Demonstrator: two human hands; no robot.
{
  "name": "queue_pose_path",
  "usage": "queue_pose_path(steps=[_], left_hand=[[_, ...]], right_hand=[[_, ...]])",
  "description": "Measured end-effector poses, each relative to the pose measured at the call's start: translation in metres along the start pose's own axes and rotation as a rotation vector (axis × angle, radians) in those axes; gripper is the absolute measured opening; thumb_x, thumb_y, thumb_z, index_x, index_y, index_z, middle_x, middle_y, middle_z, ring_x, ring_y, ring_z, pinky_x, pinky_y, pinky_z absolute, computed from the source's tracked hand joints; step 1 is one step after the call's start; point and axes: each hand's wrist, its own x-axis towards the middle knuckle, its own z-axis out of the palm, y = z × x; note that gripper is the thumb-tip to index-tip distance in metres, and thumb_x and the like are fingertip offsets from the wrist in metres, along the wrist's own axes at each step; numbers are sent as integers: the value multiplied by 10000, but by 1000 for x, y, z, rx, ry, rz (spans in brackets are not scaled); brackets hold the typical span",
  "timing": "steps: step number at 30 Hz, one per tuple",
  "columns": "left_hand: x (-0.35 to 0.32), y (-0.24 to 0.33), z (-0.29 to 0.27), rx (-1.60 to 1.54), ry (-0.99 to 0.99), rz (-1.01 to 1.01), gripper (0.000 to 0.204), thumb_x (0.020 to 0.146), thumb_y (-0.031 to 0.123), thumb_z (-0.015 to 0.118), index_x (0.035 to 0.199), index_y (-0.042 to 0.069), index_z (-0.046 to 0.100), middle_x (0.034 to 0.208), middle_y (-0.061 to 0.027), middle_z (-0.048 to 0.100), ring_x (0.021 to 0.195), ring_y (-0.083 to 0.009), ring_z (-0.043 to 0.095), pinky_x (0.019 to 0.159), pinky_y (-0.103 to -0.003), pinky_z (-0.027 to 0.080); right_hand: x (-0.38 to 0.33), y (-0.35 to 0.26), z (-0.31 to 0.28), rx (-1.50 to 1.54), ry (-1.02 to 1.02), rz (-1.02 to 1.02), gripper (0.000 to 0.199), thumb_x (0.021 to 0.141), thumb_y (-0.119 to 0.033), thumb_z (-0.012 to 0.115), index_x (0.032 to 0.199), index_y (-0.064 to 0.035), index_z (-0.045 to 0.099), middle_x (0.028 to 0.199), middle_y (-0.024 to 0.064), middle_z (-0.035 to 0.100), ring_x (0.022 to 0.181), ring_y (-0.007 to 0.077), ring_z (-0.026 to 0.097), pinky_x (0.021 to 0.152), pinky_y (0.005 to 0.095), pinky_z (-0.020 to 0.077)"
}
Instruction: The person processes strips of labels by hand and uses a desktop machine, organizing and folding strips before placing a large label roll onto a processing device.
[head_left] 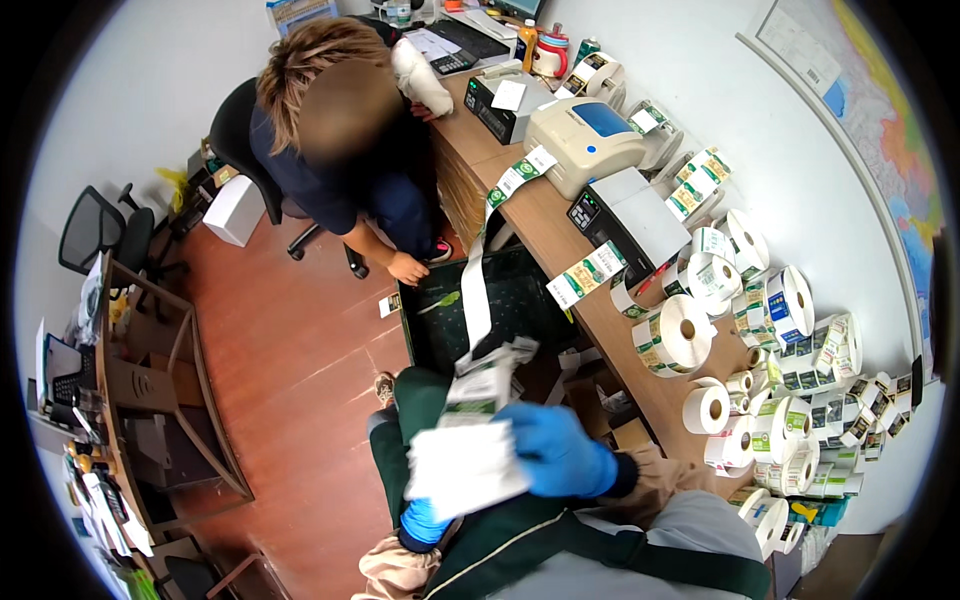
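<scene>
A blurred stack of white labels (467,468) is held over my lap. My right hand (563,450), in a blue glove, closes on the stack's right edge. The blue-gloved left hand (426,520) is beneath the lower left edge, supporting the stack; its fingers are hidden behind it. Just beyond, more crumpled labels (490,375) hang toward a dark green crate (408,335). A long label strip (475,290) runs from the beige label printer (583,145) down into that crate. Whether the strip joins the stack I cannot tell.
A wooden desk (540,225) on the right bears grey-and-black printers (630,220) and many label rolls (675,335). Across the crate a seated person (335,140) rests one hand at its rim. A chair (105,235) and a wooden shelf unit (170,390) stand to the left.
</scene>
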Motion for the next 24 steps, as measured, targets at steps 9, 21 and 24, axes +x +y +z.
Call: queue_pose_path(steps=[9, 21, 24], left_hand=[[-116, -13, -61, -37, 56, -625, 430, 929, 142, 603, 1326, 17, 497, 1139, -126, 642, 1025, -267, 624, 893, -355, 509], [2, -24, -18, 14, 142, -177, 341, 958, 97, 548, 1285, 2, 546, 1227, -124, 585, 1117, -242, 559, 964, -360, 461], [27, -11, -54, -372, 618, -157, 372, 973, 68, 517, 1338, -1, 520, 1233, -132, 625, 1060, -258, 624, 895, -376, 525]], right_hand=[[-6, -9, 27, 31, -137, -227, 271, 788, -135, 721, 1050, -67, 707, 985, 73, 654, 782, 256, 664, 660, 346, 537], [27, 16, 6, -63, 300, -219, 190, 778, -70, 695, 965, -35, 693, 968, 109, 654, 746, 313, 651, 636, 380, 528], [47, 13, 6, -45, 400, -200, 162, 775, -26, 681, 937, -35, 689, 903, 100, 649, 744, 289, 655, 634, 369, 526]])
